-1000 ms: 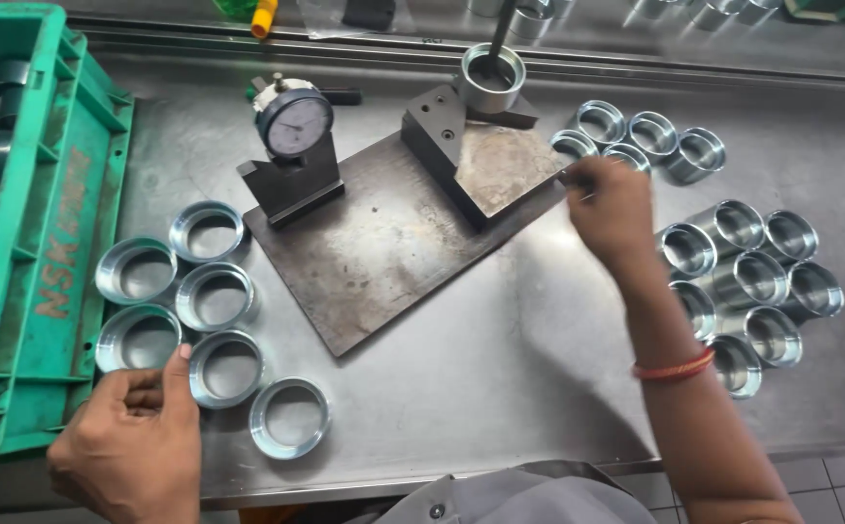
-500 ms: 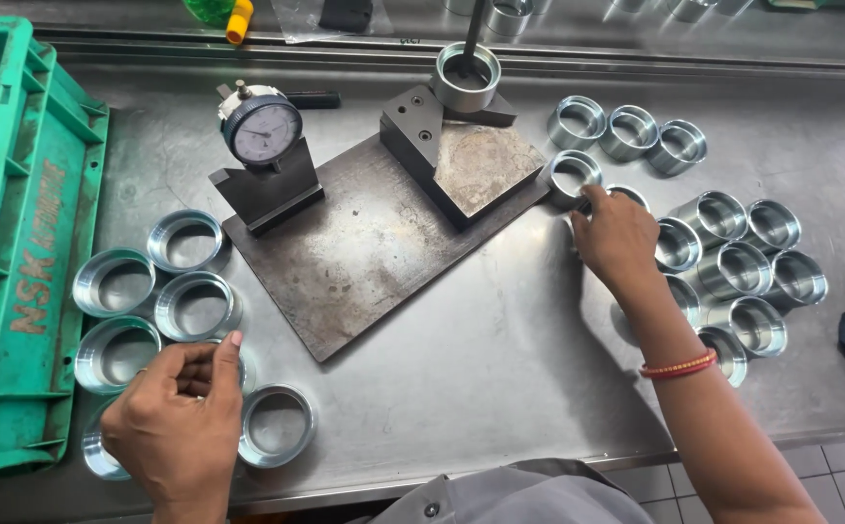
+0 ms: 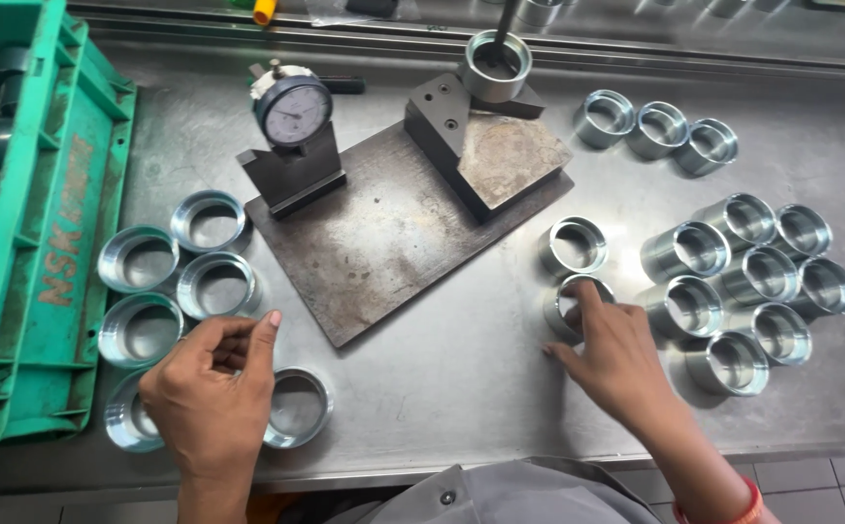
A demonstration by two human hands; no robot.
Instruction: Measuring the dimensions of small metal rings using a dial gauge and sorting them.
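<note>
Short polished steel bearing sleeve stands upright on the steel counter, just below a matching sleeve and left of a cluster of taller sleeves. It is touched at the rim by the right hand, fingers spread, not clamped. The left hand is loosely curled, holding nothing visible, over wide shallow steel rings. The sleeve is judged rigid, fairly heavy and slippery; it is best pinched across the outer wall.

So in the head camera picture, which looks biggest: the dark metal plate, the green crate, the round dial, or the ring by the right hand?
1. Green crate, though it's cut off
2. Dark metal plate
3. Round dial and ring by the right hand look too alike to rank
</note>
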